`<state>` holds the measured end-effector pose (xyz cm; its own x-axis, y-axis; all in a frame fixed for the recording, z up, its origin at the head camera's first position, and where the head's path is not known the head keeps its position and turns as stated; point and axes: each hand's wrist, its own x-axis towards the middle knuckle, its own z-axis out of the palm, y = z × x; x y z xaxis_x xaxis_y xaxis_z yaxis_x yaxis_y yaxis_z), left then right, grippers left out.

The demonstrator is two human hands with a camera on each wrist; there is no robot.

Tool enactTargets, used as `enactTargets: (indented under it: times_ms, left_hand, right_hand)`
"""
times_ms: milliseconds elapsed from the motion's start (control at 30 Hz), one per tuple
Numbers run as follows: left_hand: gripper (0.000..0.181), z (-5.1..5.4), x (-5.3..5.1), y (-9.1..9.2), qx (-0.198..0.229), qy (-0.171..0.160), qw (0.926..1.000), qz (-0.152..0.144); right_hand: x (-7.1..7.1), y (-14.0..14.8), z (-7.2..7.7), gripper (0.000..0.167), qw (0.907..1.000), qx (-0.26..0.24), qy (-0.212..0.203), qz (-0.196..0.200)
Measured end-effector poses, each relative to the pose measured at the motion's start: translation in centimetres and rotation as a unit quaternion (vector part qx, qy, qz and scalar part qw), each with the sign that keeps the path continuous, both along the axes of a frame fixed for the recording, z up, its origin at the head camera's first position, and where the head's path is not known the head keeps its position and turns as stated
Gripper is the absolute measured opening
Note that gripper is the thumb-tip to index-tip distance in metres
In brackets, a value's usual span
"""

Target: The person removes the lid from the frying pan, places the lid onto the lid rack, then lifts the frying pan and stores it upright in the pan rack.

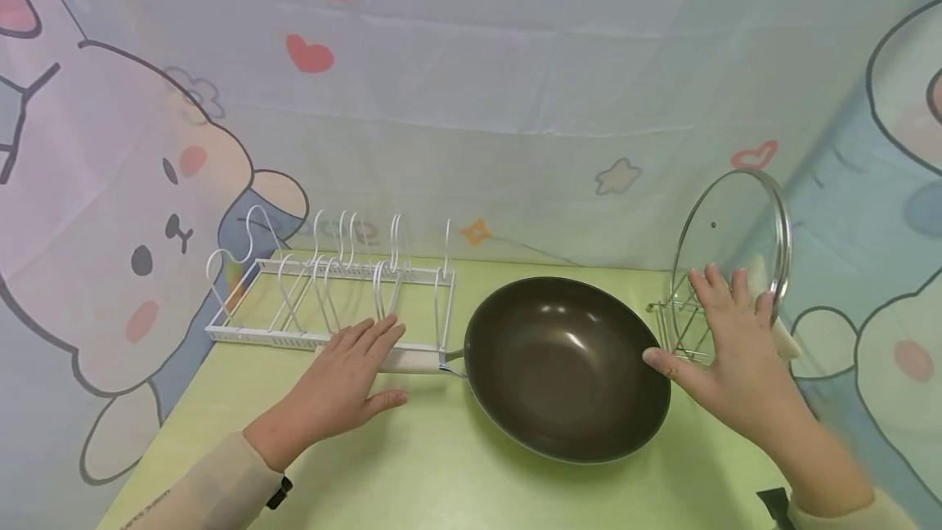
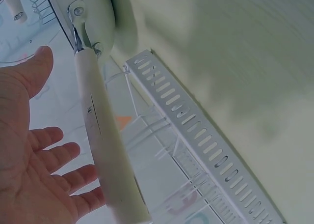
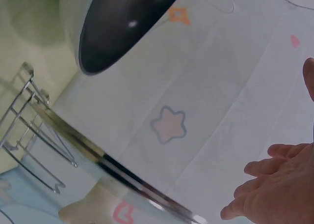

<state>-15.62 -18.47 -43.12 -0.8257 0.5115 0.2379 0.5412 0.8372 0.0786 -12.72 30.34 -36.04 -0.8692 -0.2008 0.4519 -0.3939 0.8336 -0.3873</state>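
A dark brown wok (image 1: 562, 379) sits on the table, its cream handle (image 1: 412, 361) pointing left. My left hand (image 1: 340, 387) hovers over that handle, fingers spread; in the left wrist view its fingertips lie close by the handle (image 2: 110, 145), and I cannot tell whether they touch. To the right, a glass lid (image 1: 782, 244) with a metal rim stands upright in a wire lid stand (image 1: 671, 325). My right hand (image 1: 743, 366) is held with fingers extended in front of the lid. The right wrist view shows a gap between this hand and the lid's rim (image 3: 142, 184).
A white dish rack (image 1: 283, 340) with several upright wire loops stands left of the wok, just behind the handle. Behind the green table (image 1: 441, 464) hangs a cartoon-printed cloth (image 1: 530, 88), which also covers both sides.
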Motion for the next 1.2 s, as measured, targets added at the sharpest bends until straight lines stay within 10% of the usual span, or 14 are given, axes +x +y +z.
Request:
enactTargets:
  times_ms: [1200]
  left_hand:
    - [0.069, -1.9, -0.4, 1.0, -0.018, 0.021, 0.9996, 0.003]
  right_hand:
    - [1.4, -3.0, -8.8, 0.097, 0.9884, -0.038, -0.147, 0.008]
